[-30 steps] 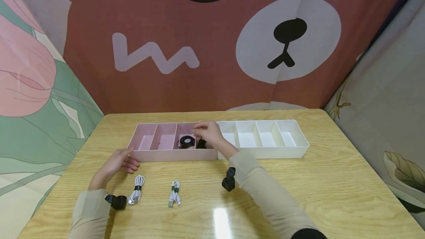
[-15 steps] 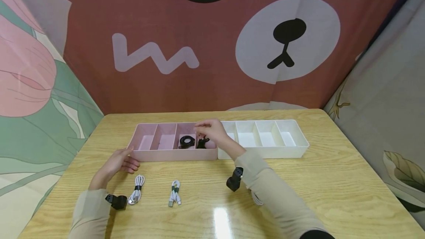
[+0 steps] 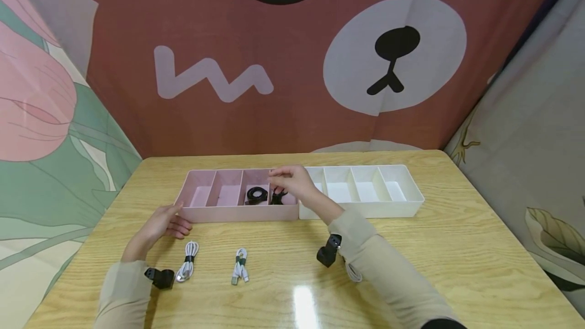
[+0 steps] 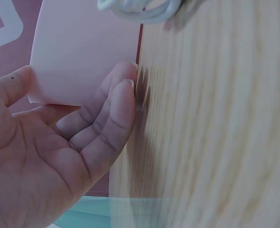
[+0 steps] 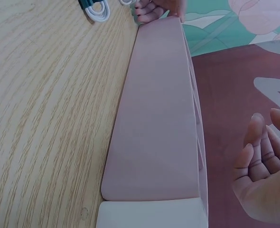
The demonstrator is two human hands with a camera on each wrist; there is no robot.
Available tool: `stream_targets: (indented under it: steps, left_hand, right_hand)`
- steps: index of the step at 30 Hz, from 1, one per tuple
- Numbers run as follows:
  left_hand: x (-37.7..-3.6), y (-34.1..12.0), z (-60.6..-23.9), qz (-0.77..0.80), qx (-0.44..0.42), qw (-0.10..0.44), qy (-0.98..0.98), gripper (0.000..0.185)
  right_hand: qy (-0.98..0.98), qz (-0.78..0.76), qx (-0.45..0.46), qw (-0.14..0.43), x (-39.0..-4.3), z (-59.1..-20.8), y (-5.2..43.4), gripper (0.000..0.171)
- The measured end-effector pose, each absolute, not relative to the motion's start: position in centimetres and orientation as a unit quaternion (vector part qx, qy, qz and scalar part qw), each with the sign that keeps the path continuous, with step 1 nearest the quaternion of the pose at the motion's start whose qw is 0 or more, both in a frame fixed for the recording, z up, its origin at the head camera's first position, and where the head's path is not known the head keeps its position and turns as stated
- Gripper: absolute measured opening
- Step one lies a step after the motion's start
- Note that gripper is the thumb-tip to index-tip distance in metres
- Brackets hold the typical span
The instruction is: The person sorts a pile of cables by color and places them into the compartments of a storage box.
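My left hand [image 3: 162, 221] holds the left end of the pink divided box [image 3: 237, 214], its thumb at the rim and its other fingers bent by the front wall, as the left wrist view shows [image 4: 78, 123]. Above the box's rightmost compartment is my right hand [image 3: 294, 183]; in the right wrist view its fingers are loosely bent with nothing between them. Below it a black cable [image 3: 278, 198] lies in that compartment, partly covered by the hand. One compartment to the left sits a coiled black cable [image 3: 257, 195].
A white divided box [image 3: 365, 210] adjoins the pink one on the right. Two bundled white cables, one with a black tie [image 3: 188, 262] and one with a green tie [image 3: 239, 266], lie on the wooden table in front. Another white cable [image 3: 353, 272] is partly hidden by the right forearm.
My right hand has drawn slightly right, uncovering more of the black cable below it. A white cable has come into view beside the right sleeve. The left hand stays put.
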State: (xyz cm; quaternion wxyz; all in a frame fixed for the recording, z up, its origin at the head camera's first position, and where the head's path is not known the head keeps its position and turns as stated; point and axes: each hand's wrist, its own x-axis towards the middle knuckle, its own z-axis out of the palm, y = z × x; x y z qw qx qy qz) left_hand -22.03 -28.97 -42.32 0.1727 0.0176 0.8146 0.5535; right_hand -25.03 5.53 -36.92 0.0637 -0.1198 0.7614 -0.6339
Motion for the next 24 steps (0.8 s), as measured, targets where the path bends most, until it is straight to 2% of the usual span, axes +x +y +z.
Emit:
stream_targets:
  steps: [24]
  left_hand:
    - [-22.1, -29.0, -42.4, 0.554, 0.012, 0.174, 0.814, 0.060]
  right_hand:
    - [0.764, -0.621, -0.158, 0.079, -22.7, -36.0, 7.1, 0.021]
